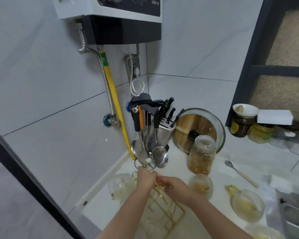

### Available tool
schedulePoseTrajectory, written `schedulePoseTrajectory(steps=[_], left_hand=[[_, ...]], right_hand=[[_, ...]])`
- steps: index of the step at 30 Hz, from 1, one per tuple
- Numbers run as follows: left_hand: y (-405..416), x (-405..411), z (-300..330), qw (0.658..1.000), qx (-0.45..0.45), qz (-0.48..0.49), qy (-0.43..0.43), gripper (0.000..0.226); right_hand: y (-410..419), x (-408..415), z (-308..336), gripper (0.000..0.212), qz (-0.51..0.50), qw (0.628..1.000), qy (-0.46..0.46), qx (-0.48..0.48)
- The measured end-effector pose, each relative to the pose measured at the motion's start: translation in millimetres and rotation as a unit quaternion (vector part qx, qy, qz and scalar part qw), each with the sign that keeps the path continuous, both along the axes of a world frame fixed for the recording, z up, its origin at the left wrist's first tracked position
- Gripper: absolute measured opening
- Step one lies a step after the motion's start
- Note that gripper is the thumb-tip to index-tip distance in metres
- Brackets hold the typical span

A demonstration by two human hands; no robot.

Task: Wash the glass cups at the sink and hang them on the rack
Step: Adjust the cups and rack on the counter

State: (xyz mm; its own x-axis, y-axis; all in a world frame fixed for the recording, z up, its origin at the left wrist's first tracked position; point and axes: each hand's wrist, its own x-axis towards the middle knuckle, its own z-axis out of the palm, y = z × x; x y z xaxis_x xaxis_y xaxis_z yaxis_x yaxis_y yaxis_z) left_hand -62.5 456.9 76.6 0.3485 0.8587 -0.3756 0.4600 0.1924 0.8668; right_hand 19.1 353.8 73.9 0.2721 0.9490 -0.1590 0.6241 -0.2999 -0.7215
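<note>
Hands first: your left hand [146, 176] and right hand [175, 186] both grip the top of the gold rack [164, 204] on the surface; the nearest glass cup [201, 185] stands just right of your right hand, sink [293, 214] further right

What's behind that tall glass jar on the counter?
Behind the tall glass jar, a glass pot lid leans against a round wooden board. The jar covers the lid's lower edge.
</note>
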Motion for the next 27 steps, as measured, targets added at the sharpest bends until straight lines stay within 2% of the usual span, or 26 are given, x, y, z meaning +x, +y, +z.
schedulePoseTrajectory(steps=[5, 9, 13, 20, 27], left_hand=[[6, -24, 4, 0.997, 0.033, -0.068, 0.007, 0.02], [6, -33, 6, 0.992, 0.019, -0.125, -0.02, 0.034], [10, -30, 6, 0.981, 0.033, -0.191, -0.011, 0.051], [21, -28, 7, 0.949, 0.061, -0.306, -0.036, 0.041], [36, -27, 9, 0.936, 0.051, -0.349, -0.006, 0.043]], right_hand=[[0, -3, -1, 0.045, 0.006, 1.0, -0.002, 0.004], [8, 0, 7, 0.033, -0.043, 0.999, -0.017, 0.008], [11, 1, 15, 0.033, -0.072, 0.997, -0.027, 0.011], [9, -2, 19, 0.045, -0.097, 0.994, -0.037, 0.023], [6, 7, 21, 0.047, -0.105, 0.992, -0.068, 0.015]])
